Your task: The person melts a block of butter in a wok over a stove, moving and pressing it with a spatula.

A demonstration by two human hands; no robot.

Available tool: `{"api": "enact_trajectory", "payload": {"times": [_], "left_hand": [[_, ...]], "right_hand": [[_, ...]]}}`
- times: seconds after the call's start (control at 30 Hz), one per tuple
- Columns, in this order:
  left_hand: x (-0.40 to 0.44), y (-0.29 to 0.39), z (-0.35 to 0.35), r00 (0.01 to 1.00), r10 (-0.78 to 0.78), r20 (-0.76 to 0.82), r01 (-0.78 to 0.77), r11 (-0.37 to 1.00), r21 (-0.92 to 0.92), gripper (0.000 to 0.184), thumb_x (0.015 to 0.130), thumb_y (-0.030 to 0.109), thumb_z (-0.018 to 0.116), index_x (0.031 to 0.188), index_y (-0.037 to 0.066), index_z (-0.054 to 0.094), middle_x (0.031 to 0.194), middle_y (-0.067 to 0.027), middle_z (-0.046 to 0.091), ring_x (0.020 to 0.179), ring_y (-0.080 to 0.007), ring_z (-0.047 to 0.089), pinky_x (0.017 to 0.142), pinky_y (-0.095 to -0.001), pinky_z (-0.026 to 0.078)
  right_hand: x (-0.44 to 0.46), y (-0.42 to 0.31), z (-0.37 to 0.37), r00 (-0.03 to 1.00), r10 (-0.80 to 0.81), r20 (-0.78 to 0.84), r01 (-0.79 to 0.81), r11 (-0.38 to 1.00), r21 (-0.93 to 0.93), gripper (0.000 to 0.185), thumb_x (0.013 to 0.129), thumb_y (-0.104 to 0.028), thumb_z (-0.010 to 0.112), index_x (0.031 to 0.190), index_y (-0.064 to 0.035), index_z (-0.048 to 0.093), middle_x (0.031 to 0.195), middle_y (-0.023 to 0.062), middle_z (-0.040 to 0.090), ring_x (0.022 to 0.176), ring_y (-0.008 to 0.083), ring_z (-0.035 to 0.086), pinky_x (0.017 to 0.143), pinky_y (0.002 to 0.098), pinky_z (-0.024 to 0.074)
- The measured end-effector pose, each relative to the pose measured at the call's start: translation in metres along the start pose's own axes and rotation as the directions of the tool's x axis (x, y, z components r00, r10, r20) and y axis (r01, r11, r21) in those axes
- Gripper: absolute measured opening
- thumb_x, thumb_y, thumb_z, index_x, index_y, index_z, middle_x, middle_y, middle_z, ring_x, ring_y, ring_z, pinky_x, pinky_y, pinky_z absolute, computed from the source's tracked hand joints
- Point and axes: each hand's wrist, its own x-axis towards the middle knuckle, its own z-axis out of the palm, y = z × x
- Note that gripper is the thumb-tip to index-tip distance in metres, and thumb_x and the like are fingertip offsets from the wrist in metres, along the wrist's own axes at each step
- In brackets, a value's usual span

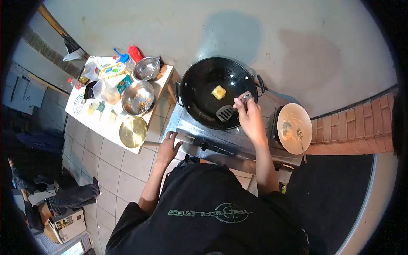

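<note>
1. Head view: a person's right hand (250, 114) grips a slotted turner (225, 113), its blade inside a black wok (197, 76), apart from the golden piece of food (219, 92) near the middle.
2. The left hand (168, 148), fingers parted, rests at the stove's (229, 143) front edge.
3. Frying appears underway; turning the food would call for sliding the blade beneath it.

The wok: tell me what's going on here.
A person holds in the right hand a slotted spatula that reaches into the wok, near but apart from a yellowish piece of food. The left hand rests at the front left corner of the stove. A pale bowl with a spoon stands right of the wok.
</note>
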Motion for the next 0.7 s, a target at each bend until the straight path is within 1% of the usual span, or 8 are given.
{"api": "enact_trajectory", "payload": {"times": [0.07,0.13,0.2,0.23,0.33,0.4,0.53,0.7], "left_hand": [[0.008,-0.004,-0.003,1.0,-0.007,-0.012,0.007,1.0,-0.01,0.041,0.088,0.029,0.063,0.119,0.005,0.053,0.122,-0.0164,0.052,0.099,-0.0392,0.06,0.081,-0.0476,0.05],[0.019,-0.005,-0.011,1.0,-0.014,-0.022,0.013,1.0,-0.022,0.036,0.088,0.029,0.063,0.115,0.006,0.056,0.116,-0.0168,0.056,0.096,-0.039,0.061,0.08,-0.048,0.05],[0.034,-0.009,-0.02,0.989,-0.113,0.1,0.116,0.993,-0.03,0.026,0.088,0.029,0.062,0.101,0.007,0.059,0.101,-0.0162,0.06,0.091,-0.0382,0.062,0.076,-0.0485,0.05],[0.04,-0.011,-0.019,0.996,-0.075,0.044,0.076,0.997,-0.015,0.023,0.089,0.029,0.062,0.092,0.006,0.06,0.09,-0.0148,0.062,0.087,-0.0374,0.063,0.071,-0.0488,0.049],[0.061,-0.024,-0.017,0.995,-0.021,0.098,0.014,0.998,0.068,0.022,0.089,0.028,0.061,0.088,0.005,0.061,0.09,-0.0152,0.062,0.085,-0.0369,0.063,0.07,-0.0487,0.05],[0.071,-0.031,-0.014,0.99,0.007,0.138,-0.019,0.997,0.081,0.022,0.088,0.028,0.062,0.088,0.006,0.063,0.089,-0.0147,0.063,0.084,-0.0369,0.064,0.069,-0.0493,0.05],[0.082,-0.038,-0.007,0.97,0.112,0.215,-0.138,0.985,0.107,0.016,0.086,0.024,0.062,0.089,0.01,0.067,0.089,-0.0147,0.064,0.081,-0.037,0.064,0.069,-0.0482,0.052],[0.083,-0.043,-0.004,0.961,0.073,0.268,-0.121,0.979,0.167,0.015,0.086,0.024,0.061,0.094,0.012,0.067,0.089,-0.0143,0.064,0.08,-0.0355,0.066,0.067,-0.048,0.052]], "right_hand": [[0.003,0.004,0.005,0.997,-0.066,-0.04,0.065,0.997,-0.034,0.028,0.097,-0.025,0.055,0.098,0.0022,0.05,0.078,0.0178,0.063,0.07,0.0286,0.065,0.066,0.0357,0.0489],[0.008,0.005,0.009,0.998,-0.044,-0.044,0.04,0.995,-0.086,0.027,0.097,-0.025,0.055,0.099,0.0021,0.05,0.076,0.0186,0.063,0.069,0.0316,0.064,0.064,0.0368,0.0484],[0.013,0.007,0.015,0.997,-0.015,-0.08,0.006,0.994,-0.113,0.026,0.096,-0.024,0.055,0.097,0.0021,0.05,0.074,0.0178,0.063,0.068,0.0325,0.065,0.064,0.0362,0.0486],[0.015,0.008,0.018,0.996,-0.011,-0.092,0.0,0.993,-0.115,0.026,0.096,-0.024,0.055,0.097,0.0021,0.05,0.074,0.0178,0.063,0.068,0.0325,0.065,0.064,0.0362,0.0486],[0.019,0.011,0.024,0.974,-0.1,-0.203,0.093,0.995,-0.045,0.024,0.096,-0.022,0.055,0.095,0.0016,0.049,0.074,0.0172,0.063,0.069,0.032,0.066,0.064,0.0359,0.0489],[0.015,0.007,0.024,0.963,0.025,-0.268,-0.004,0.997,0.078,0.022,0.096,-0.019,0.055,0.094,0.0012,0.049,0.076,0.0169,0.064,0.072,0.0308,0.067,0.064,0.0356,0.0492],[0.009,-0.01,0.022,0.935,-0.042,-0.352,0.026,0.998,-0.051,0.019,0.096,-0.018,0.056,0.091,-0.0008,0.049,0.072,0.0157,0.061,0.069,0.0305,0.065,0.063,0.0357,0.0483],[0.008,0.005,0.029,0.954,-0.021,-0.299,-0.003,0.997,-0.08,0.02,0.095,-0.018,0.057,0.091,0.0,0.048,0.072,0.0175,0.06,0.066,0.0348,0.062,0.059,0.0386,0.0456]]}}
